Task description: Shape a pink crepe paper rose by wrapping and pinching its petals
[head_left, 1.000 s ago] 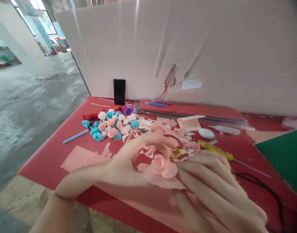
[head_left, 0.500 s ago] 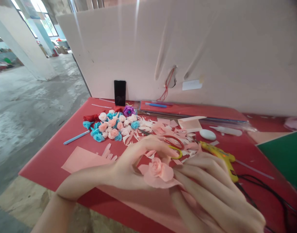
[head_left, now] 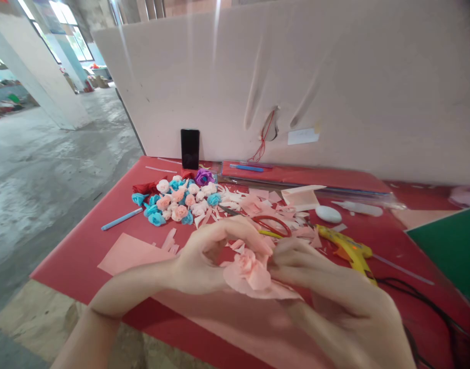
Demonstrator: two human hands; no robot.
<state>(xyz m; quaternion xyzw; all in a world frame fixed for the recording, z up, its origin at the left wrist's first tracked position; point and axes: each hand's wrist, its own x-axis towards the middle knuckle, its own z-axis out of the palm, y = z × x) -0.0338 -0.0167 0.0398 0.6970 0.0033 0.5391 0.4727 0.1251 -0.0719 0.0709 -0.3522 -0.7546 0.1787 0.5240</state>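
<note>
A pink paper flower (head_left: 248, 271) with a tight curled centre and wide outer petals is held between both hands above the red table (head_left: 81, 241). My left hand (head_left: 212, 256) curls around its left side, thumb below and fingers arched over the top. On the right, my right hand (head_left: 327, 292) pinches the flower's outer petal edge; the fingertips are partly hidden by the paper. Behind the hands lie scissors (head_left: 273, 224) with red and yellow handles among pink and white paper scraps (head_left: 254, 205).
Blue, white, pink and purple paper flowers (head_left: 179, 212) are heaped at the left-middle. A yellow glue gun (head_left: 348, 248) with a black cable lies right. A phone (head_left: 190, 148) leans on the white board (head_left: 204, 77). Nearby are a blue pen (head_left: 122, 219) and pink paper (head_left: 129, 253).
My right hand has moved in against the flower, its fingers drawing together at the right petals. The flower has tilted slightly. My left hand stays nearly in place.
</note>
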